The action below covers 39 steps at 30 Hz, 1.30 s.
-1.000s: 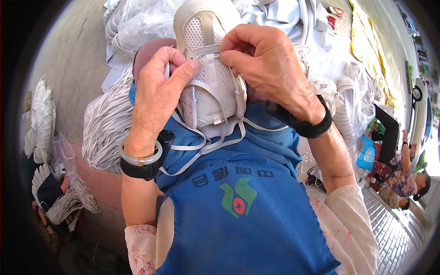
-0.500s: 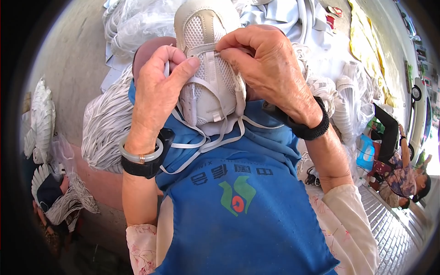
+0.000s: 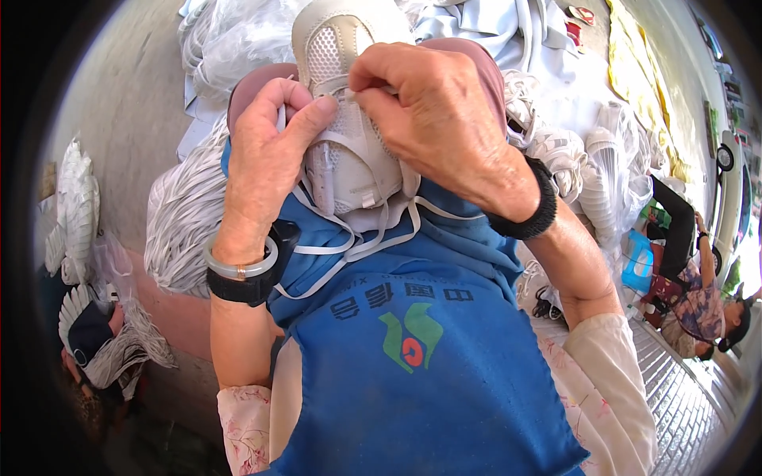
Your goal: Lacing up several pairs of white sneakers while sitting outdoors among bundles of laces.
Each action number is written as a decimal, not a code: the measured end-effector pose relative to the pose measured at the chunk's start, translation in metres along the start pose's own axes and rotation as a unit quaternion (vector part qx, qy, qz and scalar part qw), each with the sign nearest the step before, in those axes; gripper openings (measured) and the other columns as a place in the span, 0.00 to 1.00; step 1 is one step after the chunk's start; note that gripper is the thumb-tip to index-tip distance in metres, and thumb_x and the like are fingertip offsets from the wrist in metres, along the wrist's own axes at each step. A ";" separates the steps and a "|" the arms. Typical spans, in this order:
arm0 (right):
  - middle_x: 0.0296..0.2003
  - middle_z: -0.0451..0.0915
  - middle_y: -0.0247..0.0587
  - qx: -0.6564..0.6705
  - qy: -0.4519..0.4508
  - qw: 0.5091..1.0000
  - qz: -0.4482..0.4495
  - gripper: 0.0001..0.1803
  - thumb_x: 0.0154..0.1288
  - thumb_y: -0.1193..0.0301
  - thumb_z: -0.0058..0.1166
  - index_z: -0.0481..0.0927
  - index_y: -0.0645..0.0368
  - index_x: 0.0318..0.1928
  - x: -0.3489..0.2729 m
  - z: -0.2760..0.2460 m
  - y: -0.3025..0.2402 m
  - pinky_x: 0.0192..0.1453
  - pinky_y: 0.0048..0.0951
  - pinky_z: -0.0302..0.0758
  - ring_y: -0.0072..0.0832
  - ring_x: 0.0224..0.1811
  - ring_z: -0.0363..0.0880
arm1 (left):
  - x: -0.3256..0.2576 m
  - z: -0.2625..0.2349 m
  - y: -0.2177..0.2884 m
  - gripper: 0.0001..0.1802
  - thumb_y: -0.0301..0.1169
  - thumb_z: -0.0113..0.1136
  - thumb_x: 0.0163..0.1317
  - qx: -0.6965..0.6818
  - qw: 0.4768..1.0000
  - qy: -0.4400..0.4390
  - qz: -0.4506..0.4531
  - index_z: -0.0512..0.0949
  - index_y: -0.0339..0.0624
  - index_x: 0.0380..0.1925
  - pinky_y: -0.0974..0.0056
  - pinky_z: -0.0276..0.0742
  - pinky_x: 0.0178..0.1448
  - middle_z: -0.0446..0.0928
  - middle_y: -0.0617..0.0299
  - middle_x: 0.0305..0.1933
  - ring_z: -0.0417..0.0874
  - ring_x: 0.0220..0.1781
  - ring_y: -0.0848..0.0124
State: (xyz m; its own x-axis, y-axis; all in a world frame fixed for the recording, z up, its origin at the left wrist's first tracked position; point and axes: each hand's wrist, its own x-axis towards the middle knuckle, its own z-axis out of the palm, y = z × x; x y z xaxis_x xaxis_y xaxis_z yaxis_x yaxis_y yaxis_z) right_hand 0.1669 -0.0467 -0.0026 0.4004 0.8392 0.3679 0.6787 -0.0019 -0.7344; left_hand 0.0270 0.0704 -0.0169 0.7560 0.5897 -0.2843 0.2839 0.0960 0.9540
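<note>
- So, the white mesh shoe upper (image 3: 349,135) sits in the upper middle of the frame, resting on the person's lap over a blue apron (image 3: 429,365).
- The left hand (image 3: 266,159) grips its side, thumb pressed on the mesh.
- The right hand (image 3: 440,119) has its fingers pinched on a white lace (image 3: 349,246) near the eyelets.
- Lacing looks partly done: loose lace ends trail over the apron, nothing is tied.

Blue apron, floral sleeves, banded wrists

The left hand (image 3: 266,159) has a pale jade bangle (image 3: 238,260) at its wrist, with a black strap (image 3: 252,279) just below. The right hand (image 3: 440,119) has a black band (image 3: 530,208) at its wrist. Pale floral sleeves (image 3: 605,389) are pushed up both forearms. A blue apron (image 3: 421,381) bears a green and red emblem.
</note>
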 end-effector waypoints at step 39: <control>0.35 0.76 0.46 -0.061 0.093 0.993 -0.028 0.10 0.52 0.78 0.59 0.79 0.62 0.38 -0.023 -0.019 0.008 0.41 0.39 0.72 0.42 0.37 0.75 | -0.010 0.010 0.041 0.04 0.19 0.49 0.60 0.434 0.867 0.001 0.244 0.68 0.35 0.36 0.54 0.70 0.42 0.71 0.48 0.33 0.73 0.37 0.48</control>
State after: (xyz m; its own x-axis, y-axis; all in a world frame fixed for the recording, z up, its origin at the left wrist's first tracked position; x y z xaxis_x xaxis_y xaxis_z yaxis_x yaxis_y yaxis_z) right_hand 0.1746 -0.0760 -0.0058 0.4588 0.7243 0.5146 0.7681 -0.0322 -0.6395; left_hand 0.0373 0.0603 0.0237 0.9103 0.3917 0.1338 0.2682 -0.8044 0.5301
